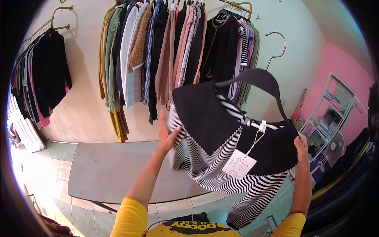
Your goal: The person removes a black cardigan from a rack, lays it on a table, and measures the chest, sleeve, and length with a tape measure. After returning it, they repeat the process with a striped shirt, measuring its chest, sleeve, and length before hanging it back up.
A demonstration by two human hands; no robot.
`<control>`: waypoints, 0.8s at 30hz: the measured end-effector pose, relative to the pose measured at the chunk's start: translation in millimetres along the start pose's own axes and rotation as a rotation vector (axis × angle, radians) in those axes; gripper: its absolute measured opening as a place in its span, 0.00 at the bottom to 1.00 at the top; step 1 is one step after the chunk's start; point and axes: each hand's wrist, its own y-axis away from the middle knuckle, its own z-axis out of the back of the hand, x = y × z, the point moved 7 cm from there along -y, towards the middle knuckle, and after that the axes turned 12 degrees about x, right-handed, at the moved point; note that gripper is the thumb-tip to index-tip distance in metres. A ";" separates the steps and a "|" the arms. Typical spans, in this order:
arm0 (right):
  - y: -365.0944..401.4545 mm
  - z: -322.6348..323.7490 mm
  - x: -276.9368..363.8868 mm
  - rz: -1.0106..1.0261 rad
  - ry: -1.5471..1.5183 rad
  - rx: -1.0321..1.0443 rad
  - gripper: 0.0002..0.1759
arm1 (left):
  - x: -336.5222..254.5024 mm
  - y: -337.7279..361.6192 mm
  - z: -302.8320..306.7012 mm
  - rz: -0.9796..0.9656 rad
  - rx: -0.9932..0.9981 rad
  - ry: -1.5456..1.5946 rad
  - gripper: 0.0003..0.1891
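Note:
A black-and-white striped top (213,166) with a wide black collar hangs tilted on a black hanger (258,77) in front of me. The hanger's metal hook points up and is free of any rail. My left hand (167,136) is at the top's left shoulder, its thumb over the striped sleeve and its fingers along the outer edge. At the opposite shoulder, my right hand (301,149) is closed around the garment and hanger end. A white paper tag (239,164) with writing dangles by a string from the neckline. The lower striped part hangs in folds.
Behind the top, many clothes (158,51) hang on a wall rail, with dark garments (49,73) on another rail at left. A long grey bench (114,170) stands below. At right are a white shelf (323,110) and a fan (335,145).

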 end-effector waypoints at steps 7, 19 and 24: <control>34.3 1.7 -28.7 -0.073 -0.061 0.002 0.24 | -26.0 77.8 -9.1 0.798 0.264 0.745 0.20; 72.8 -107.3 -142.2 -0.262 0.243 0.455 0.13 | -63.2 285.5 86.5 1.095 0.011 0.516 0.21; 104.6 -157.3 -154.9 -0.200 0.071 0.630 0.14 | -117.1 379.4 140.4 1.264 -0.175 0.589 0.13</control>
